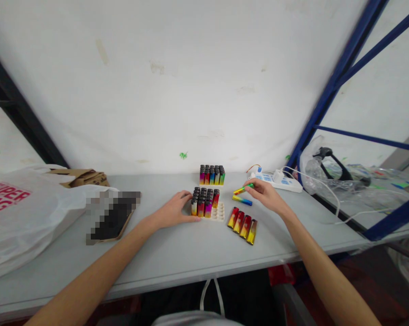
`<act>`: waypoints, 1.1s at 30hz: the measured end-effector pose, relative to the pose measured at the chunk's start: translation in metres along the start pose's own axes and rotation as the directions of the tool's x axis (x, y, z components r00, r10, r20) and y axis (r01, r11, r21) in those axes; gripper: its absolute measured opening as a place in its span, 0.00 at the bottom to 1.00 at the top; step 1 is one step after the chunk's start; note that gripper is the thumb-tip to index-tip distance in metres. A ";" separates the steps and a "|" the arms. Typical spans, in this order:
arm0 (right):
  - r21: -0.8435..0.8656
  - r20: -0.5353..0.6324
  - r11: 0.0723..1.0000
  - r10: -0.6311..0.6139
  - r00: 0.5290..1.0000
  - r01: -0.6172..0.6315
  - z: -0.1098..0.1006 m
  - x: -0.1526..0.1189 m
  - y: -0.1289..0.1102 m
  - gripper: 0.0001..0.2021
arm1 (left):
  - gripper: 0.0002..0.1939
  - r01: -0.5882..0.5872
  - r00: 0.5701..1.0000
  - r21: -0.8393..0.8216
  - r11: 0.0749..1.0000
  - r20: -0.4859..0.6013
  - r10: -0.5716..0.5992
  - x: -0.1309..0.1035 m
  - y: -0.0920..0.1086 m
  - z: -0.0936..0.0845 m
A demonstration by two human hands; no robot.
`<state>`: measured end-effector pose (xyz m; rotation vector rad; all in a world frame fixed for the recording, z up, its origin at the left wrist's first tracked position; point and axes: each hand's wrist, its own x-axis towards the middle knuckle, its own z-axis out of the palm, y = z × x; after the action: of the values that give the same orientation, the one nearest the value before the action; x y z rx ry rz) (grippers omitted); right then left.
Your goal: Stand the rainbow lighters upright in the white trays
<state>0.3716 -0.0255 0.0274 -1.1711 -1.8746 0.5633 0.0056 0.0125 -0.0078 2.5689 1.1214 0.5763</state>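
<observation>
A white tray (218, 214) with round-edged slots stands mid-table, its left part filled with upright, dark-topped lighters (200, 209) in several colours. Some slots at its right show bare. My left hand (176, 209) grips the tray's left side, thumb at the front corner and fingers behind. To the right of the tray, my right hand (264, 194) pinches a green-and-yellow lighter (242, 189) between thumb and fingers. Just below it lies a blue-and-yellow lighter (242, 200). Closer to me, several red-and-gold lighters (242, 225) lie side by side.
Another block of upright lighters (212, 175) stands near the wall. A white power strip (282, 182) with cables sits at the back right, before a blue metal frame (326, 104). To the left are a phone (117, 216), cardboard (85, 177) and a white plastic bag (31, 213).
</observation>
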 end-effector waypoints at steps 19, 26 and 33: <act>0.638 0.065 0.748 0.184 0.981 -0.183 0.084 0.031 -0.039 0.27 | 0.42 -0.006 1.000 0.013 1.000 0.000 0.006 0.001 0.003 -0.001; 0.672 -0.037 0.680 0.425 0.905 -0.292 0.089 0.031 -0.033 0.25 | 0.43 -0.006 1.000 0.004 1.000 -0.004 0.006 0.000 0.001 0.000; 0.633 -0.038 0.725 0.377 0.925 -0.270 0.093 0.028 -0.030 0.24 | 0.42 -0.008 1.000 0.001 1.000 -0.005 0.008 0.001 0.001 -0.001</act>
<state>0.2728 -0.0093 0.0091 -1.0477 -1.1825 1.1460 0.0065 0.0123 -0.0063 2.5752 1.1141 0.5842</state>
